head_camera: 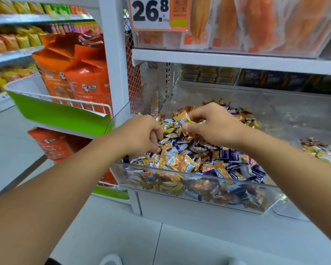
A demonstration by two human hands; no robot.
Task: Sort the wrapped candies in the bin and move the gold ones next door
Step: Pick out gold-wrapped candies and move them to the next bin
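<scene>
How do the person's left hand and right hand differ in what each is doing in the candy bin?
The right hand is raised above the pile, pinching a gold candy between thumb and fingers; the left hand sits lower, its curled fingers dug into the mixed candies. The right hand's catch is plainly visible; what the left hand holds, if anything, is hidden. Both hands are inside the clear bin.

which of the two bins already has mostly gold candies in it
The neighbouring bin at the far right: its pile looks nearly all gold. The clear bin under both hands mixes gold, orange and purple-white wrappers.
</scene>
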